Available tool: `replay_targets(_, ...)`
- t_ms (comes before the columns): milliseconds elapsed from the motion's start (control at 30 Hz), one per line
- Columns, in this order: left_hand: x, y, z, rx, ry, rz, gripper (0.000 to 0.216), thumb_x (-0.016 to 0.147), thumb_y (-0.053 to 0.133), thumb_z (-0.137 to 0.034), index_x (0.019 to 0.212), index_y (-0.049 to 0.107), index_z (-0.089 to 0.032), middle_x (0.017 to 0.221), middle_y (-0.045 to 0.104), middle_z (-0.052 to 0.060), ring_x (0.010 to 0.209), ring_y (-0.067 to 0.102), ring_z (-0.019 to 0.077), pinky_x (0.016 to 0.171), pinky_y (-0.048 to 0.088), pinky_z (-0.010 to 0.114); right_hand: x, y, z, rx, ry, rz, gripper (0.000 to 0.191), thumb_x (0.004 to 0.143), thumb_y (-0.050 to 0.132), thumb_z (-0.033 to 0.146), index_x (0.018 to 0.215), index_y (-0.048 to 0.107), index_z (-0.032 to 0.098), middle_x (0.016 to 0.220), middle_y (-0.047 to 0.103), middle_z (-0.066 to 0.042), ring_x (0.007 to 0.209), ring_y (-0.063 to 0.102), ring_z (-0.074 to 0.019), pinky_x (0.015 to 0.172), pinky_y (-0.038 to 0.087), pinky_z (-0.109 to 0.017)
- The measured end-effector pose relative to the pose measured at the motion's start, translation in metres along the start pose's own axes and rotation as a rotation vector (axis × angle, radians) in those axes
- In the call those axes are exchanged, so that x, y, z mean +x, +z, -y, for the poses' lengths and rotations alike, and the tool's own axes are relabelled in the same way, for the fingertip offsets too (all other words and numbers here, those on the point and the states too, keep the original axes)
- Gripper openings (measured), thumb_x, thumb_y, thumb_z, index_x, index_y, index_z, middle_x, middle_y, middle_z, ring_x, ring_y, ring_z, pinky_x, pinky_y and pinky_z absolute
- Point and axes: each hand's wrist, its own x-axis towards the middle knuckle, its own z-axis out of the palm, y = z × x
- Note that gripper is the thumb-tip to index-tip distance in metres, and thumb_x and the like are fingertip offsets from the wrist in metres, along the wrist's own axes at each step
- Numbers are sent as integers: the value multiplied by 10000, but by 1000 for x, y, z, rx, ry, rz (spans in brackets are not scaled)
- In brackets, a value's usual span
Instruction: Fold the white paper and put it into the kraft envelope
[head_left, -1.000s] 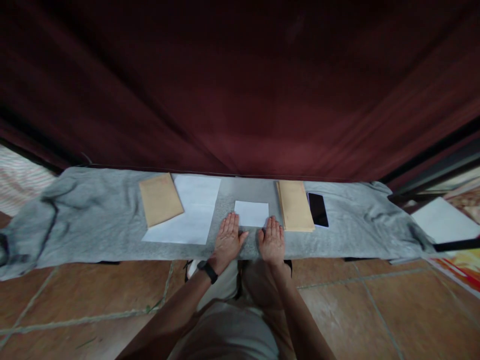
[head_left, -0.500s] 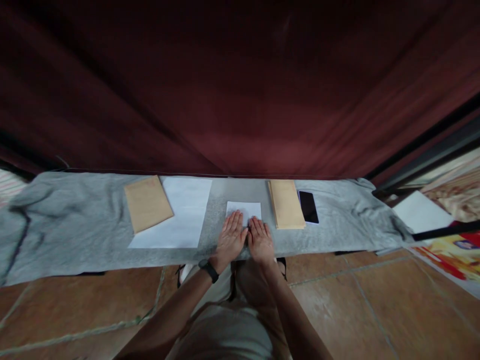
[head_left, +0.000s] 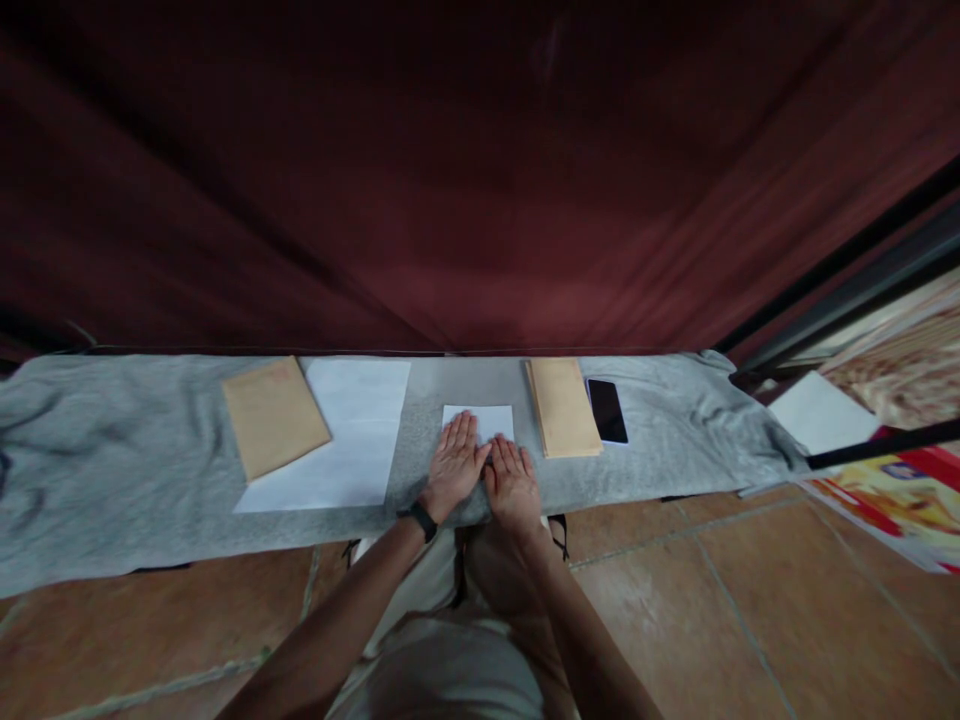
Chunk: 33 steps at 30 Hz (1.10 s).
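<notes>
A small white folded-looking sheet of paper [head_left: 491,418] lies on the grey cloth in front of me. My left hand [head_left: 455,462] rests palm down over its left part, fingers stretched out, with a dark watch on the wrist. Over the lower right part lies my right hand [head_left: 511,480], also flat with the fingers extended. The two thumbs nearly meet in the middle. Both palms hide the lower part of the paper, so its near edge cannot be made out.
Left of my hands, a brown envelope [head_left: 276,418] overlaps large white paper [head_left: 360,430]. To the right lie a stack of brown envelopes [head_left: 566,405] and a dark-screened phone [head_left: 607,410]. Grey cloth [head_left: 682,430] covers the narrow surface; a dark red curtain [head_left: 480,200] hangs behind.
The view has shifted slightly, so the things on the cloth appear a little further left. My left hand reaches slightly further up the paper; both hands stay flat on it.
</notes>
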Motion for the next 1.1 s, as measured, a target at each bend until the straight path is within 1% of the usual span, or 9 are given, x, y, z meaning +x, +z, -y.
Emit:
replay_targets(100,-2,-4,9,23,-41,-10,662,1060,256,-403,1587,327,-7,1667,320,193,1584,218,269,1297,189,462,0,-1,1,2,11,1,498,1070,386,287,1530,493,127,1583,493,-112,1482,440,-247,1260,262,-462)
replay_targets(233,-5,-7,19,30,-79,-30,662,1056,268,-399,1574,348,6,1662,317,209,1576,244,286,1291,202,468,1,-2,1,0,12,7,509,1070,381,294,1546,469,136,1590,483,-111,1487,435,-239,1260,266,-458)
replay_targets(333,-8,-6,24,21,-111,-55,653,1049,297,-389,1584,340,-17,1663,317,198,1572,257,289,1285,222,485,1,-3,2,-5,10,16,514,1071,383,301,1551,460,136,1597,474,-106,1487,435,-239,1263,259,-456)
replay_targets(433,-10,-5,26,23,-135,-83,643,1046,302,-370,1591,334,-31,1663,323,188,1566,276,290,1282,227,490,1,-5,2,-11,14,24,512,1071,386,296,1547,464,125,1602,466,-108,1490,430,-244,1264,258,-456)
replay_targets(633,-13,-6,26,46,-141,-106,633,1042,307,-336,1582,341,-7,1650,345,201,1562,284,298,1277,230,493,-1,-4,2,-3,19,10,510,1066,411,290,1546,467,126,1600,469,-114,1490,429,-251,1260,264,-449)
replay_targets(767,-19,-7,27,78,-168,-114,619,1037,308,-306,1561,371,18,1636,364,220,1551,308,316,1276,224,504,-5,-1,2,-9,84,-41,525,1060,432,296,1547,462,101,1588,478,-150,1484,436,-276,1253,269,-469)
replay_targets(867,-24,-10,30,76,-182,-123,608,1035,324,-299,1552,390,13,1628,381,222,1550,312,318,1277,222,507,-8,1,1,-14,112,-69,535,1059,432,306,1541,463,76,1583,478,-175,1476,445,-295,1242,284,-492)
replay_targets(967,-24,-15,33,21,-197,-92,576,1022,381,-302,1511,460,-7,1603,430,222,1525,361,329,1266,255,510,-8,1,0,-15,116,-55,530,1058,432,311,1523,486,64,1577,484,-180,1472,449,-302,1242,285,-493)
replay_targets(1100,-17,-23,34,-175,-244,-65,513,965,475,-245,1428,544,-35,1521,539,222,1435,489,318,1216,364,469,-3,0,0,3,141,-32,524,1043,453,294,1521,492,83,1578,486,-177,1487,429,-294,1247,277,-496)
